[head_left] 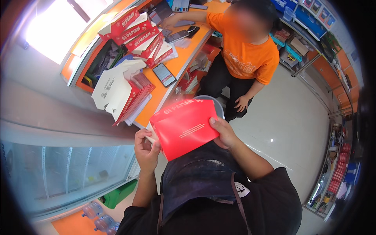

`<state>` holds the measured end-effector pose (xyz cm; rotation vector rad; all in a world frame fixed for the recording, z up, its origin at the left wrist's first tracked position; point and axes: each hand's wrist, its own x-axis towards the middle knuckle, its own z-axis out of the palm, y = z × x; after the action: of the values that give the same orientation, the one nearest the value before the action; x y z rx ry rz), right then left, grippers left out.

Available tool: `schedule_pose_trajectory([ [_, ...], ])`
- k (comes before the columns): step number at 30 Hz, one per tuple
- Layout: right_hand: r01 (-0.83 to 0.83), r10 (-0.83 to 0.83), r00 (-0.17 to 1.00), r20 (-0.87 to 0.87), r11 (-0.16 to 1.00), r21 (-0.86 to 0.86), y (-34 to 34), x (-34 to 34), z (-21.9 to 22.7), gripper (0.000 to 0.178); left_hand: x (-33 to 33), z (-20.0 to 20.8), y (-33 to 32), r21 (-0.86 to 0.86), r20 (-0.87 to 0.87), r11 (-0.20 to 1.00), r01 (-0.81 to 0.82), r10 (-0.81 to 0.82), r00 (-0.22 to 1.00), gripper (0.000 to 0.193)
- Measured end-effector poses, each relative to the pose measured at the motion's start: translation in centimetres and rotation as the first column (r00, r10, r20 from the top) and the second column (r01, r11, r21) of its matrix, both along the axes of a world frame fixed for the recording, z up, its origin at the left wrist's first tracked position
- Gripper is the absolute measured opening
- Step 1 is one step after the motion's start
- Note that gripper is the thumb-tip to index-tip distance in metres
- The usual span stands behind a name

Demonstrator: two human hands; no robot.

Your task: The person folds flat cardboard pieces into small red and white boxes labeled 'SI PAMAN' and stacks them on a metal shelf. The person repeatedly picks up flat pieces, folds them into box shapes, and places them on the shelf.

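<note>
Between my two hands, above my lap, I hold a red cardboard food box (pixel 184 127) with pale print, its broad red face toward me. My left hand (pixel 147 150) pinches a whitish flap at the box's left end. My right hand (pixel 223 133) grips the right edge, thumb on the red face and fingers hidden behind. To the left, on the orange counter (pixel 156 98), lies a stack of flat red-and-white box blanks (pixel 133 98). Several folded red-and-white boxes (pixel 135 33) are piled farther back.
A phone (pixel 164 75) with a lit screen lies on the counter by the stack. A person in an orange shirt (pixel 243 55) sits ahead, one hand on the counter near more phones. A glass-door fridge (pixel 78 168) stands at left, water bottles (pixel 102 220) below it, shelves (pixel 333 172) at right.
</note>
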<state>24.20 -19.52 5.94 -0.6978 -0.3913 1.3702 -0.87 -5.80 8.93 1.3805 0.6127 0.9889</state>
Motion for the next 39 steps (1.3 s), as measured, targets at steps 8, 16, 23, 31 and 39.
schedule_pose_trajectory([
  [8, 0.089, -0.087, 0.995, 0.047, 0.994, -0.06, -0.2, -0.7, -0.4, 0.054, 1.3, 1.0, -2.0, 0.435, -0.388, 0.897, 0.076, 0.111, 0.915, 0.077],
  [16, 0.044, -0.048, 0.998, -0.04, 0.995, -0.084, -0.6, 0.3, -1.5, 0.054, 0.5, 1.8, -0.8, 0.329, -0.364, 0.929, 0.171, -0.042, 0.931, 0.062],
  [23, 0.024, -0.027, 0.997, -0.072, 0.999, -0.048, -0.6, -0.2, -1.6, 0.052, 0.5, -1.3, -1.3, 0.089, -0.062, 0.995, 0.043, -0.038, 0.997, 0.064],
  [31, 0.028, -0.028, 1.0, 0.003, 0.99, -0.136, -0.2, 0.1, -1.2, 0.051, 0.0, -2.4, -0.6, 0.0, -0.02, 0.997, 0.079, -0.079, 0.997, 0.075],
  [39, 0.136, -0.128, 0.99, 0.061, 0.979, -0.151, 2.6, -2.0, 1.2, 0.047, -0.9, -1.0, 2.3, -0.005, 0.023, 0.998, 0.063, -0.063, 0.998, 0.066],
])
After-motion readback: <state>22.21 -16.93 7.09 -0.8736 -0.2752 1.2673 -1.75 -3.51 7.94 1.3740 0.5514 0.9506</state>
